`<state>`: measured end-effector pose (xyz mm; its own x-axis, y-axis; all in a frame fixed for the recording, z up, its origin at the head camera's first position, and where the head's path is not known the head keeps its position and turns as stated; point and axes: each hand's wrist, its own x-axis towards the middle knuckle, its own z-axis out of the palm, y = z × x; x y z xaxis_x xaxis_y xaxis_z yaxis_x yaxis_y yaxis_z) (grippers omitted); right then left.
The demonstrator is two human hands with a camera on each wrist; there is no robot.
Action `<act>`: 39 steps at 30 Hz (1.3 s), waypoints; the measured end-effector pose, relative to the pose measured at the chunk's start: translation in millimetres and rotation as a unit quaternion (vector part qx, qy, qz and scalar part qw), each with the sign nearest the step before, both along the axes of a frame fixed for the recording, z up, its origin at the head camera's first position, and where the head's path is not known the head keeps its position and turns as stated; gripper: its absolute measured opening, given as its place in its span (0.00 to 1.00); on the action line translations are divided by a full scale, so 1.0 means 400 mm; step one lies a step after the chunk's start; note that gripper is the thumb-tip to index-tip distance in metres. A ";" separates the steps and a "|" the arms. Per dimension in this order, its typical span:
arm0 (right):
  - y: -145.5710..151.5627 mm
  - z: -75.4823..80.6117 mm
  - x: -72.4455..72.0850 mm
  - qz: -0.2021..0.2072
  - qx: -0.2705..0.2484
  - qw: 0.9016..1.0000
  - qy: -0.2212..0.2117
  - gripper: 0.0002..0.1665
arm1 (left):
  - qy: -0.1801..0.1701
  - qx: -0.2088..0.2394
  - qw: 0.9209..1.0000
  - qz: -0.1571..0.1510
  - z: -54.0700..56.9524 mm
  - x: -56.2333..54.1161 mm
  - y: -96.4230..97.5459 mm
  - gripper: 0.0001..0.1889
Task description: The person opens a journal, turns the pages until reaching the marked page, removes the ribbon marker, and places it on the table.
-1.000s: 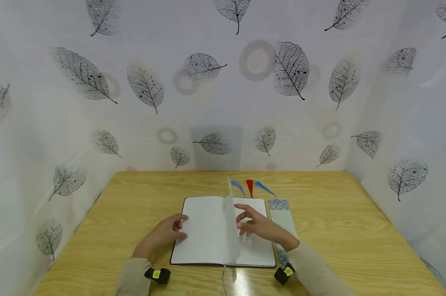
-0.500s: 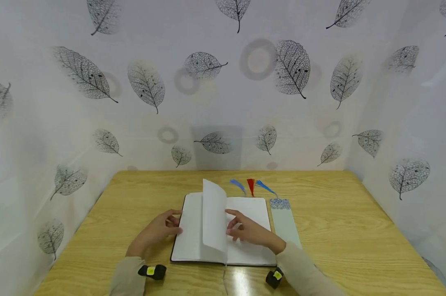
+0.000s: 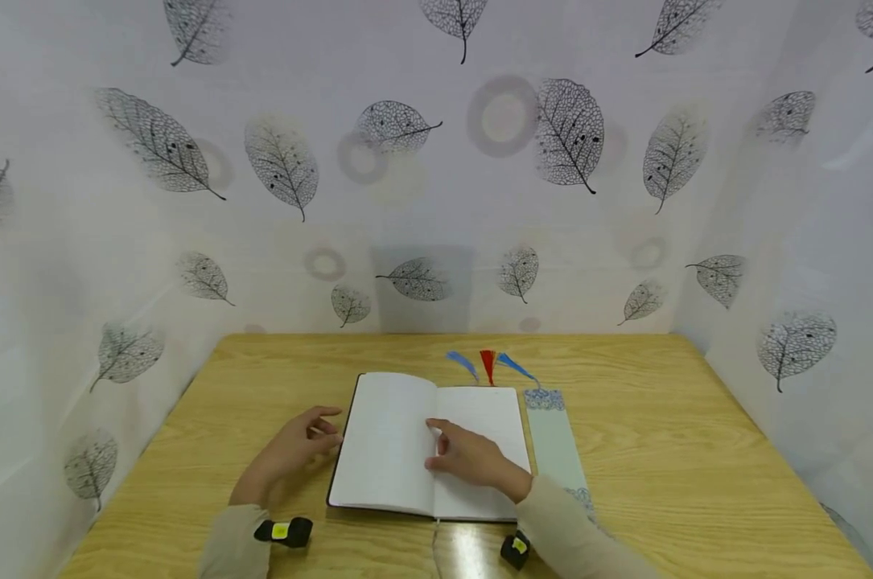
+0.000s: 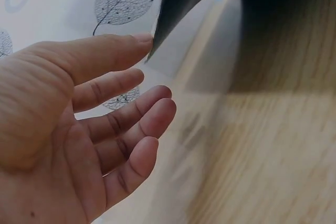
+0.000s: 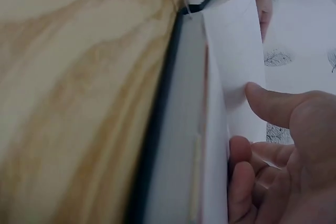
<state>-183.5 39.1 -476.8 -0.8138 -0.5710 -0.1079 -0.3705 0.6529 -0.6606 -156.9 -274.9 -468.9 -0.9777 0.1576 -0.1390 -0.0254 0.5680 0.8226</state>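
An open notebook point(image 3: 389, 442) with a dark cover and blank-looking white pages lies on the table. At its left edge is my left hand point(image 3: 291, 446), fingers spread and loosely bent; in the left wrist view the thumb tip point(image 4: 144, 39) meets the edge of the dark cover point(image 4: 181, 9). My right hand point(image 3: 472, 458) is over the right page, its index fingertip and thumb at the gutter by the left page. The right wrist view shows the thumb point(image 5: 273, 106) at the page, with the other fingers curled loosely close to the paper.
A pale green bookmark point(image 3: 554, 446) with blue patterned ends and a blue tassel point(image 3: 514, 365) lies right of the notebook. A red tassel point(image 3: 487, 366) and a lighter blue tassel point(image 3: 463, 363) show behind it. A thin ribbon point(image 3: 436, 551) trails toward the front of the wooden table point(image 3: 668, 450).
A page that stood upright has swung leftward and now lies over the left side. My right hand has followed it left to the gutter; my left hand has shifted slightly outward.
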 end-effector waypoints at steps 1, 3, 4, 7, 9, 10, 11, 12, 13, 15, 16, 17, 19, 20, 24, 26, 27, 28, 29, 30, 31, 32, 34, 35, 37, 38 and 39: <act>-0.006 0.000 0.003 -0.010 0.009 1.000 0.004 0.40 | 0.008 -0.001 1.000 -0.002 0.004 0.001 -0.003 0.28; -0.015 0.001 0.008 -0.026 0.024 0.999 0.012 0.40 | 0.019 -0.001 1.000 -0.001 0.014 0.003 -0.008 0.28; -0.018 0.001 0.009 -0.030 0.029 0.999 0.015 0.40 | 0.022 -0.002 1.000 0.002 0.018 0.004 -0.010 0.27; -0.024 0.003 0.013 -0.034 0.039 0.999 0.016 0.40 | 0.031 0.005 1.000 0.004 0.025 0.005 -0.012 0.27; -0.028 0.008 0.016 -0.034 0.047 0.998 0.017 0.40 | 0.038 0.014 0.999 -0.003 0.025 0.004 -0.009 0.26; -0.030 0.011 0.018 -0.034 0.053 0.998 0.018 0.40 | 0.044 0.017 0.999 -0.012 0.024 0.003 -0.007 0.26; -0.032 0.014 0.019 -0.034 0.059 0.997 0.019 0.40 | 0.050 0.022 0.998 -0.018 0.022 0.002 -0.003 0.26; -0.034 0.017 0.020 -0.033 0.067 0.997 0.022 0.40 | 0.053 0.026 0.998 -0.024 0.020 0.001 0.001 0.26; -0.036 0.020 0.021 -0.032 0.073 0.996 0.025 0.40 | 0.062 0.027 0.997 -0.033 0.018 0.000 0.005 0.26; -0.040 0.025 0.023 -0.029 0.087 0.995 0.033 0.40 | 0.060 0.035 0.997 -0.043 0.015 -0.001 0.017 0.26; -0.042 0.027 0.023 -0.028 0.093 0.995 0.036 0.40 | 0.057 0.039 0.997 -0.047 0.014 -0.001 0.022 0.26; -0.044 0.027 0.023 -0.026 0.097 0.994 0.040 0.40 | 0.050 0.042 0.997 -0.047 0.013 -0.001 0.029 0.26; -0.047 0.029 0.024 -0.024 0.104 0.993 0.047 0.40 | 0.037 0.046 0.997 -0.050 0.011 -0.003 0.043 0.26; -0.048 0.029 0.024 -0.022 0.108 0.993 0.050 0.40 | 0.024 0.050 0.997 -0.048 0.011 -0.004 0.051 0.27; -0.054 0.032 0.023 -0.016 0.117 0.992 0.054 0.39 | -0.002 0.048 0.998 -0.051 0.008 -0.008 0.078 0.26; -0.057 0.033 0.020 -0.013 0.120 0.991 0.050 0.39 | -0.013 0.045 0.998 -0.048 0.005 -0.008 0.088 0.25; -0.058 0.034 0.019 -0.012 0.121 0.991 0.048 0.39 | -0.017 0.043 0.998 -0.046 0.004 -0.007 0.092 0.25; -0.059 0.037 0.018 -0.011 0.121 0.992 0.045 0.39 | -0.020 0.041 0.998 -0.044 0.003 -0.007 0.096 0.25; -0.060 0.038 0.016 -0.011 0.121 0.992 0.042 0.38 | -0.023 0.040 0.998 -0.044 0.001 -0.007 0.098 0.24; -0.060 0.039 0.015 -0.012 0.122 0.992 0.038 0.38 | -0.023 0.039 0.998 -0.044 -0.002 -0.007 0.100 0.24; -0.060 0.041 0.014 -0.012 0.121 0.992 0.035 0.38 | -0.022 0.036 0.998 -0.045 -0.004 -0.008 0.101 0.24; -0.060 0.042 0.014 -0.011 0.121 0.992 0.032 0.38 | -0.021 0.032 0.998 -0.046 -0.007 -0.009 0.103 0.24; -0.059 0.044 0.014 -0.011 0.120 0.992 0.029 0.38 | -0.020 0.028 0.998 -0.050 -0.012 -0.010 0.104 0.24; -0.059 0.044 0.013 -0.011 0.119 0.992 0.029 0.38 | -0.020 0.025 0.998 -0.052 -0.015 -0.011 0.104 0.24; -0.058 0.042 0.011 -0.011 0.120 0.992 0.029 0.38 | -0.020 0.021 0.998 -0.056 -0.017 -0.011 0.105 0.24; -0.058 0.041 0.010 -0.011 0.121 0.992 0.028 0.38 | -0.021 0.020 0.998 -0.057 -0.017 -0.011 0.105 0.24; -0.058 0.040 0.008 -0.010 0.121 0.992 0.028 0.39 | -0.021 0.020 0.998 -0.057 -0.018 -0.012 0.105 0.24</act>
<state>-180.1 15.7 -460.8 -0.8327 -0.5185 -0.1945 -0.3878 0.7967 -0.4635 -161.7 -233.0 -476.3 -0.9466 0.2732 -0.1710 0.0023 0.5362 0.8441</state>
